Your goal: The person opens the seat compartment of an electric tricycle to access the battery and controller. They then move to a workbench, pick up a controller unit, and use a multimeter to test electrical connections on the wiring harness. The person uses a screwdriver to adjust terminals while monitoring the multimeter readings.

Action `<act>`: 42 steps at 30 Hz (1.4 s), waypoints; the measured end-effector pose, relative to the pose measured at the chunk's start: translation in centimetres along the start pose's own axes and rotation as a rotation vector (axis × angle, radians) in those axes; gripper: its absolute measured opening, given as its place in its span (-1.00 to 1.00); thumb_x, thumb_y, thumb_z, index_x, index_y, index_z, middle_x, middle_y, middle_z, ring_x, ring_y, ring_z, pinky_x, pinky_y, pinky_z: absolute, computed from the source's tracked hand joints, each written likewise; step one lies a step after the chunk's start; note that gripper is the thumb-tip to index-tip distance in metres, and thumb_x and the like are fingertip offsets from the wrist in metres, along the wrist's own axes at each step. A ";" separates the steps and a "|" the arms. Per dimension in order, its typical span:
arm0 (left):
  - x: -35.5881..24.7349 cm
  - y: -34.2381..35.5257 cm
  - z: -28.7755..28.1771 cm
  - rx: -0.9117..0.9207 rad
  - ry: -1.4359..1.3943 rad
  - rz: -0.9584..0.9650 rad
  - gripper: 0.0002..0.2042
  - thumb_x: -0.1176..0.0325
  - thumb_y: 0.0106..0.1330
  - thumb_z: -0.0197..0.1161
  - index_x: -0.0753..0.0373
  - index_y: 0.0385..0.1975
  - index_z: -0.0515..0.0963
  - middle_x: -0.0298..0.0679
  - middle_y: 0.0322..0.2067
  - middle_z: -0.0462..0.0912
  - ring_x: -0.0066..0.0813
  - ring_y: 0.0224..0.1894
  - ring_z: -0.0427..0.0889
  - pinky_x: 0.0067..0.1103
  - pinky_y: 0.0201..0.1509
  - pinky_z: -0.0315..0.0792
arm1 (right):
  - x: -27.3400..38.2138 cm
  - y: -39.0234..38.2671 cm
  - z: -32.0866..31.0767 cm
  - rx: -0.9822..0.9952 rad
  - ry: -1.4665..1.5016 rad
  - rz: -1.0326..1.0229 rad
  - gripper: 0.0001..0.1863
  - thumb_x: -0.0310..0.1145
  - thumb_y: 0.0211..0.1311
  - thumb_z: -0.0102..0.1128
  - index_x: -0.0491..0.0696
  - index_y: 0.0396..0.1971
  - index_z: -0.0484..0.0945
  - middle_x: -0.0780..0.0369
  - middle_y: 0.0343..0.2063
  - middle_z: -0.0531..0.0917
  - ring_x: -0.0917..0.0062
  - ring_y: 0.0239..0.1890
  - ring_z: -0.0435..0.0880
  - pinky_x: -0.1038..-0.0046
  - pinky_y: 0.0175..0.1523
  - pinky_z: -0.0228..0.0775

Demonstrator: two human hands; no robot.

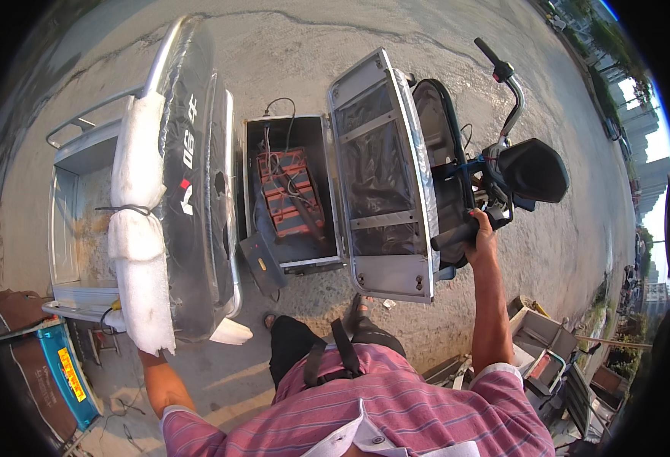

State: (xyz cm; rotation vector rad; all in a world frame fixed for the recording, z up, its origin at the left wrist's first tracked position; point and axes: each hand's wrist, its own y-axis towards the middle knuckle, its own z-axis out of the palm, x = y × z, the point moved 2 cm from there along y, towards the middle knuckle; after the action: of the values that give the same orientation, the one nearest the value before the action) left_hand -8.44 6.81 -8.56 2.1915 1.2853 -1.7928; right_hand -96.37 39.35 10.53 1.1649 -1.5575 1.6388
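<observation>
My right hand (482, 238) is closed around the near black handlebar grip (450, 237) of an electric cargo tricycle. My left forearm (165, 385) reaches up to the white foam padding (138, 183) tied on the seat backrest (190, 228); the foam hides that hand and its fingers. Between the arms, an open metal box (336, 251) holds orange-and-grey batteries (285, 190) with dark cables over them. Its hinged lid (384, 223), lined with clear plastic, stands raised toward the handlebar. A dark grey box-shaped unit (262, 263) leans at the box's near corner.
The cargo bed (83, 221) lies left, behind the backrest. The far handlebar grip (487, 52) and a dark front housing (534, 170) are at right. A blue case (68, 377) stands lower left. Scrap panels and boxes (540, 343) are piled lower right, on concrete ground (289, 68).
</observation>
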 end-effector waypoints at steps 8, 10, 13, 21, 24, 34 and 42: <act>0.3 -0.3 -1.3 -0.010 0.001 0.018 -0.52 0.09 0.56 0.06 0.45 0.14 0.53 -0.03 -0.03 0.68 -0.17 -0.03 0.66 -0.29 0.07 0.53 | -0.2 0.7 -0.3 0.063 0.082 -0.003 -0.63 -0.16 0.15 0.50 0.03 -0.13 0.58 0.28 -0.27 0.64 0.45 -0.30 0.68 0.26 -0.30 0.61; 0.2 -0.4 -1.3 -0.011 -0.002 0.022 -0.52 0.09 0.56 0.06 0.45 0.15 0.52 -0.04 -0.03 0.67 -0.18 -0.03 0.65 -0.29 0.07 0.53 | -0.1 0.5 -0.2 0.025 0.056 0.004 -0.62 -0.15 0.14 0.50 0.05 -0.11 0.58 0.29 -0.26 0.64 0.46 -0.28 0.69 0.28 -0.29 0.61; 0.1 -0.5 -1.3 -0.004 -0.007 0.024 -0.52 0.09 0.57 0.05 0.44 0.15 0.52 -0.04 -0.02 0.67 -0.19 -0.02 0.65 -0.30 0.08 0.52 | 0.1 0.1 0.3 0.002 0.029 -0.007 -0.60 -0.13 0.13 0.51 0.09 -0.09 0.57 0.32 -0.24 0.64 0.49 -0.26 0.69 0.32 -0.27 0.60; -0.4 -0.7 -1.0 0.015 -0.033 0.040 -0.54 0.10 0.60 0.03 0.43 0.17 0.50 -0.05 0.00 0.65 -0.23 0.01 0.62 -0.32 0.11 0.51 | 0.0 -0.1 0.8 0.019 0.021 -0.007 -0.60 -0.06 0.11 0.52 0.15 -0.12 0.59 0.37 -0.26 0.64 0.54 -0.27 0.66 0.38 -0.28 0.54; -0.6 -0.8 -0.6 0.028 -0.045 0.045 -0.54 0.11 0.61 0.02 0.42 0.18 0.49 -0.06 0.01 0.64 -0.24 0.02 0.62 -0.33 0.11 0.50 | 0.2 -0.2 0.9 0.032 0.024 -0.005 -0.56 -0.12 0.11 0.51 0.13 -0.05 0.55 0.35 -0.23 0.64 0.50 -0.23 0.69 0.34 -0.23 0.59; -1.5 1.3 1.0 0.163 -0.076 0.075 -0.56 0.12 0.64 -0.01 0.40 0.21 0.47 -0.07 0.03 0.62 -0.28 0.05 0.59 -0.36 0.14 0.49 | 0.8 -1.3 2.0 -0.039 -0.001 -0.091 -0.60 -0.15 0.05 0.54 0.10 -0.14 0.59 0.34 -0.26 0.62 0.47 -0.26 0.67 0.19 -0.31 0.62; -0.9 0.2 -1.0 0.396 -0.101 -0.002 -0.43 -0.28 0.43 0.08 0.04 0.17 0.51 -0.27 -0.10 0.58 -0.36 -0.17 0.55 -0.44 -0.13 0.43 | 0.3 -1.0 2.6 -0.200 -0.054 -0.099 -0.32 -0.12 0.05 0.55 0.00 0.10 0.38 0.23 -0.17 0.59 0.42 -0.27 0.71 0.15 -0.27 0.73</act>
State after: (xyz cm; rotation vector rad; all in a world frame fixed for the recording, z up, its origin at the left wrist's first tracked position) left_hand -7.55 6.65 -7.59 2.2340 0.9792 -2.2922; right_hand -95.14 36.94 11.10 1.1668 -1.6287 1.3649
